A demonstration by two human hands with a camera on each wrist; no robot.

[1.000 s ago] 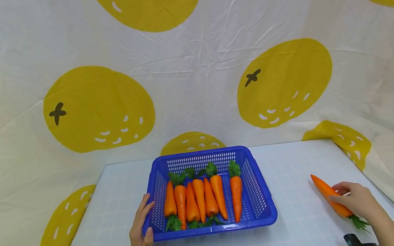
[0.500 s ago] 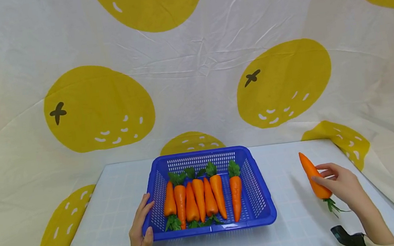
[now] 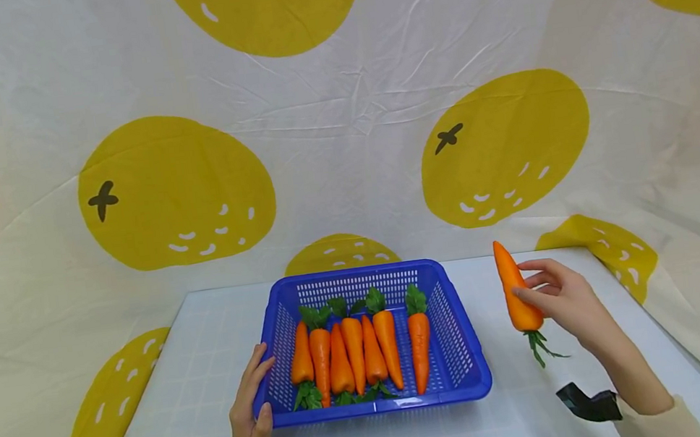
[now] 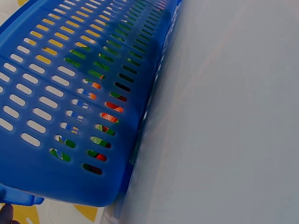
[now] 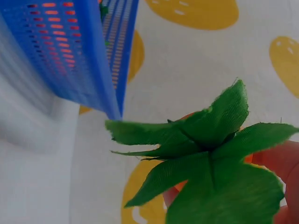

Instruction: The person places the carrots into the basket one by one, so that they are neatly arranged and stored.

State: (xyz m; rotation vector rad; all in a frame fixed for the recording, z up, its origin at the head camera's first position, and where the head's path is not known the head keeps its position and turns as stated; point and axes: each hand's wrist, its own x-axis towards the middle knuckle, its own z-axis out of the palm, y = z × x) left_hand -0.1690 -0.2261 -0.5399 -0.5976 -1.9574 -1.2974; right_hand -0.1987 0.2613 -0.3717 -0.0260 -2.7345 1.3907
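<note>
1. Head view gives me the carrot [image 3: 517, 293] first: it is off the table, nearly upright with its tip at 12 o'clock and its green leaves [image 3: 539, 347] hanging at 6, out at about 3 o'clock from the blue basket [image 3: 472, 356] and well apart from its rim.
2. My right hand [image 3: 563, 298] is grasping that carrot around its lower half, fingers curled on the far side and thumb on the near side. The right wrist view is filled with the leaves [image 5: 210, 154] and only a sliver of finger, so I cannot judge from there how firm the hold is.
3. Risk, as I judge it: the carrot is smooth and tapered, held low on the body. If the fingers slacken, it could pivot and drop to the table [image 3: 530, 400], or roll toward the edge at 4 o'clock.
4. My left hand [image 3: 252, 424] rests against the basket's near-left corner, thumb over the rim and fingers laid along the side wall. The left wrist view shows only the slotted wall [image 4: 70, 93] and table.
5. Six carrots [image 3: 356, 352] already lie side by side in the basket, with a gap near the right wall. A carrot brought in too low could catch the right rim and shove the basket toward 9 o'clock.
</note>
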